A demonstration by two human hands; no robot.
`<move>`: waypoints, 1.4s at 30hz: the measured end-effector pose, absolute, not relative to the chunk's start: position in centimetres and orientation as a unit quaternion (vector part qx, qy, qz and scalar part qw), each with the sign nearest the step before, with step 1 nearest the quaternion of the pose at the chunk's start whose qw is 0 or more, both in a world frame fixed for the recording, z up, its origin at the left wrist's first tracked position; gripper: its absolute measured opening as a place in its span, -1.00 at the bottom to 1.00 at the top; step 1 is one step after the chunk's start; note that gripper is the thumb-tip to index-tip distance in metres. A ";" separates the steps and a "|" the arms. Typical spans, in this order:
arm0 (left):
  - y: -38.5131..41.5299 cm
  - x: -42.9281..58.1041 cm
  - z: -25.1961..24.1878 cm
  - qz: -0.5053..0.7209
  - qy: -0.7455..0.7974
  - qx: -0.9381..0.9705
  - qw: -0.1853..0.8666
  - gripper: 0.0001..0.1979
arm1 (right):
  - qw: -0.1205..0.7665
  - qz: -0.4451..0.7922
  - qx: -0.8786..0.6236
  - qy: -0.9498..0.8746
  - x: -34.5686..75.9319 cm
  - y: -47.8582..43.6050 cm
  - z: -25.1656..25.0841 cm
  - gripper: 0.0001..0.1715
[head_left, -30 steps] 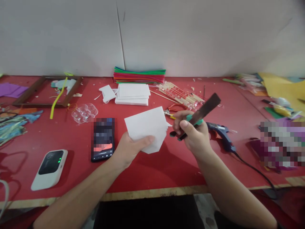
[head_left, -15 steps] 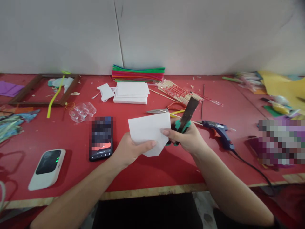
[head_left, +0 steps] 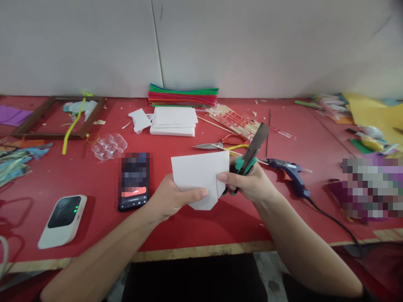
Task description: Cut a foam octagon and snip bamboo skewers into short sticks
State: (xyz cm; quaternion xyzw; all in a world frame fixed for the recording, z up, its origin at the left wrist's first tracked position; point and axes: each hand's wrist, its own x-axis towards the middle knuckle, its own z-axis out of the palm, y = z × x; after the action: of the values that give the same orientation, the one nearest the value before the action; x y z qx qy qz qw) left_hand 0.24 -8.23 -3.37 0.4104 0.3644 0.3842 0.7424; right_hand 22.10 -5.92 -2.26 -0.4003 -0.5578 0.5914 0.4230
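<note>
Left hand (head_left: 176, 199) closed on a white paper piece (head_left: 197, 174), thumb flat on its face, fingers behind; right hand (head_left: 252, 186) wrapped round green-handled scissors (head_left: 255, 142), its thumb also pressed on the paper's right side. Paper held up over the near middle of the red tabletop (head_left: 201, 237), lower corners cut away. Blades point up and away from the paper, seemingly together. Risks, as I judge them: scissors only palmed while that thumb is busy, so they could swivel or slip; if the paper is several layers, loose pinching could let them slide out of line; pressing by the thin line near the right thumb (fold or cut, cannot tell) could crease it. Count: one scissors, one glue gun (head_left: 289, 168), one pair of pliers (head_left: 209, 146), one smartphone (head_left: 134, 201), one pocket router (head_left: 64, 222), one wooden frame (head_left: 50, 136), one white paper stack (head_left: 174, 117), one pipe-cleaner bundle (head_left: 182, 98); sheets and stems too tight to number.
</note>
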 end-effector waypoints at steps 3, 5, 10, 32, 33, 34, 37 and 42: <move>-8.2 0.2 -3.5 0.379 0.346 0.414 0.751 -0.54 | 0.427 0.599 -0.386 -0.557 22.2 -5.9 -2.5 -0.77; -8.2 0.2 -3.6 0.380 0.340 0.413 0.755 -0.54 | 0.428 0.603 -0.381 -0.556 22.2 -5.9 -2.5 -0.77; -8.2 0.2 -4.0 0.376 0.316 0.409 0.769 -0.54 | 0.424 0.624 -0.372 -0.541 22.2 -5.8 -2.5 -0.78; -7.8 0.6 -3.6 0.366 0.318 0.242 0.840 -0.54 | 0.422 0.718 -0.335 -0.441 21.2 -6.0 -3.0 -0.67; -7.8 0.6 -3.6 0.375 0.319 0.236 0.838 -0.57 | 0.420 0.720 -0.336 -0.438 21.3 -6.1 -3.0 -0.68; -7.7 0.6 -3.7 0.380 0.320 0.231 0.837 -0.59 | 0.418 0.723 -0.335 -0.436 21.3 -6.1 -3.1 -0.69; -7.6 0.7 -4.2 0.380 0.306 0.229 0.842 -0.62 | 0.407 0.732 -0.323 -0.440 21.3 -6.2 -3.3 -0.68; -7.8 0.6 -4.1 0.351 0.226 0.224 0.881 -0.66 | 0.392 0.740 -0.291 -0.463 21.0 -6.2 -3.2 -0.72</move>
State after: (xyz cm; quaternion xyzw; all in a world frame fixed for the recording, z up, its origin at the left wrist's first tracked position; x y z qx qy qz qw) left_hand 0.59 -7.77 -4.10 0.2239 0.2265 0.3508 0.8806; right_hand 21.00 -6.18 -3.18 -0.2906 -0.4634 0.7396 0.3922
